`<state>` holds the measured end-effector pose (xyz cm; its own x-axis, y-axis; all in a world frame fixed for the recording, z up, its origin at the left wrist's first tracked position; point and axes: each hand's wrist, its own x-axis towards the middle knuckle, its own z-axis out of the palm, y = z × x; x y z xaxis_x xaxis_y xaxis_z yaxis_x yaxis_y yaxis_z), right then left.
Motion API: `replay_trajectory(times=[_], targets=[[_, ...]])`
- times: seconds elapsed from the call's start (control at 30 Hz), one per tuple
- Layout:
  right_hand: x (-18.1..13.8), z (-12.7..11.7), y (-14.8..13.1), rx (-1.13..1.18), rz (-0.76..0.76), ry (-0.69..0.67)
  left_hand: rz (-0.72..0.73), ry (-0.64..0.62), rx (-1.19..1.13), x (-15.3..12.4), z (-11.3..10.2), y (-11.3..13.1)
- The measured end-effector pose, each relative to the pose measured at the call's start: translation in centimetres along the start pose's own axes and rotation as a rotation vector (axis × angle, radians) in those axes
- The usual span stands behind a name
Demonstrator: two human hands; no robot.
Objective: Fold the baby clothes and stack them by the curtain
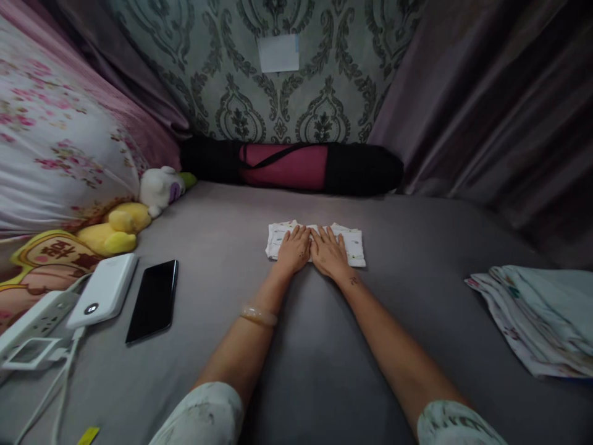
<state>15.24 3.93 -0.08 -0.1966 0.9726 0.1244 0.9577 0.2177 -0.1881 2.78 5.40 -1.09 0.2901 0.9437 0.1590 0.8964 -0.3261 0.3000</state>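
Note:
A small white printed cloth (pixel 355 247), folded into a flat rectangle, lies on the grey sheet in the middle of the view. My left hand (pixel 295 248) rests palm down on its left half, fingers stretched forward. Beside it, almost touching, my right hand (pixel 328 250) presses flat on the right half with its fingers slightly spread. Both palms cover the cloth's centre, so its middle is hidden. Neither hand grips anything. A pale bangle (pixel 258 315) circles my left forearm.
A stack of folded cloths (pixel 537 315) lies at the right. On the left are a phone (pixel 152 301), a white power bank (pixel 102 290), a power strip (pixel 39 318) with cables, and plush toys (pixel 111 230). A black and pink roll bag (pixel 287 165) lies along the wall.

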Motion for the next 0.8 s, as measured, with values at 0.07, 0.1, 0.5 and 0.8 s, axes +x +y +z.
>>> replay_trajectory(times=[0.07, 0.1, 0.5, 0.8], targets=[[0.1, 0.0, -0.1, 0.009, -0.001, 0.012, -0.003, -0.007, 0.015, 0.0, 0.0, -0.1], [0.1, -0.1, -0.1, 0.016, -0.003, 0.010, -0.003, -0.011, 0.019, 0.1, -0.1, -0.1], [0.1, 0.1, 2.8, -0.018, 0.118, 0.034, -0.132, 0.035, 0.113, -0.2, -0.5, -1.0], [0.1, -1.0, 3.7, 0.008, 0.159, 0.053, -0.146, 0.115, 0.159, -0.5, -1.3, -1.6]])
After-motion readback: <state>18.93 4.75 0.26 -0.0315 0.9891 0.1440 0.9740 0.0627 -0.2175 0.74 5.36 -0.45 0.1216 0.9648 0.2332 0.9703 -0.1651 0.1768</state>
